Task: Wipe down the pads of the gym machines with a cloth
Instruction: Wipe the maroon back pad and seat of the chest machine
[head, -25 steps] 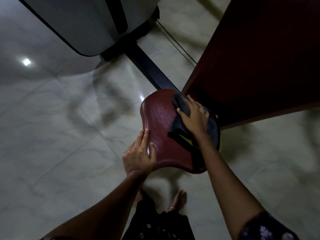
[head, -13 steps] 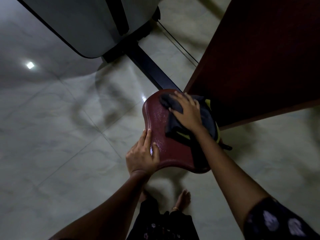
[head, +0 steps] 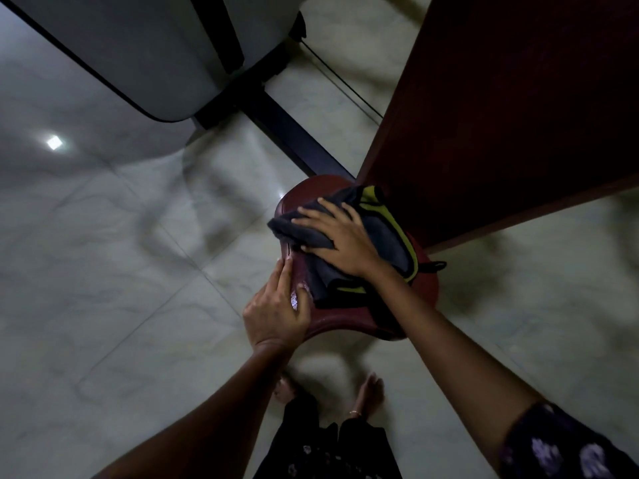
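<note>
pressing dark cloth [head: 377, 233] on red seat pad [head: 349, 319], right hand [head: 340, 236] flat

Glossy, wet-looking maroon vinyl seat pad [head: 349, 323], soft matt dark cloth [head: 387, 236], polished marble-look floor tiles [head: 121, 271].
</note>
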